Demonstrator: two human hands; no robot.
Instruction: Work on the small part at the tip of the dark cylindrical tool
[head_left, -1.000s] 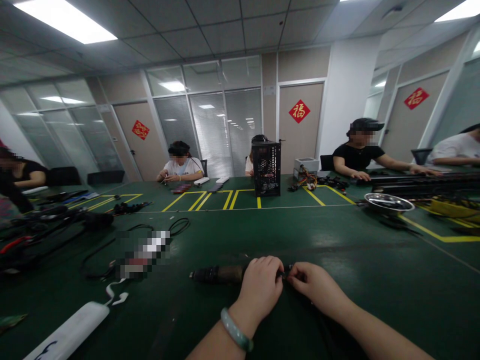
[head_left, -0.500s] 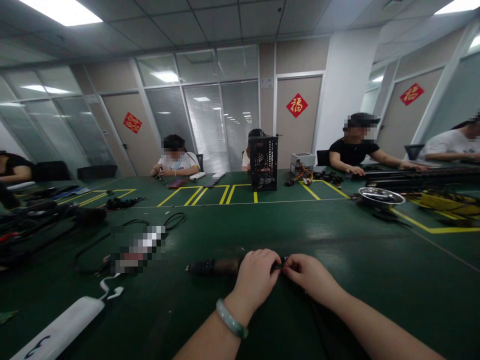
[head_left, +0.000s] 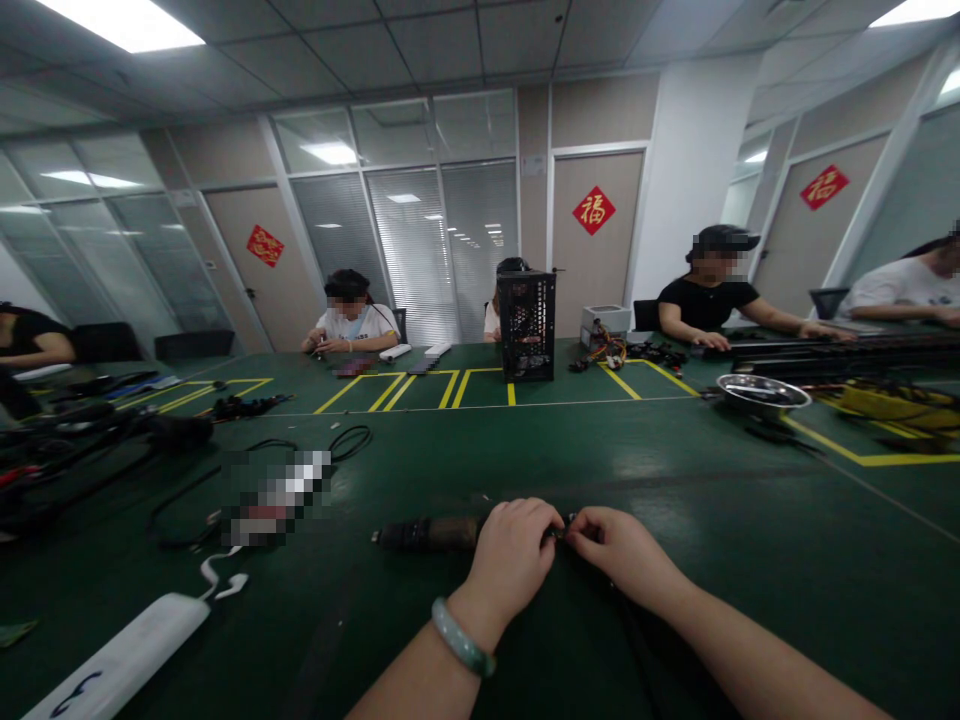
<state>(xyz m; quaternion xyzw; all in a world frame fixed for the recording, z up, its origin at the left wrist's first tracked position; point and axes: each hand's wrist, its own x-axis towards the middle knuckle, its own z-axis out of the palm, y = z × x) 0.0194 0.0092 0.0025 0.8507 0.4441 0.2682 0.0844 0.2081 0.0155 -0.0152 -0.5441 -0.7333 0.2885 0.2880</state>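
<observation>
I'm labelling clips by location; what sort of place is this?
Probably an electronics workroom: a green table marked with yellow lines, a black computer case and a grey box trailing coloured wires.

Green bangle (head_left: 458,640), apparently mottled

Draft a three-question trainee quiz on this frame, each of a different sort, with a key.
1. True or false: in the picture, the bowl is to the right of the black case.
2. Which of these is nearest to the person's left hand? A) the bowl B) the dark tool C) the black case
3. Fill in: the bracelet is on the person's ____ wrist.

Key: 1. True. 2. B. 3. Left.
</observation>
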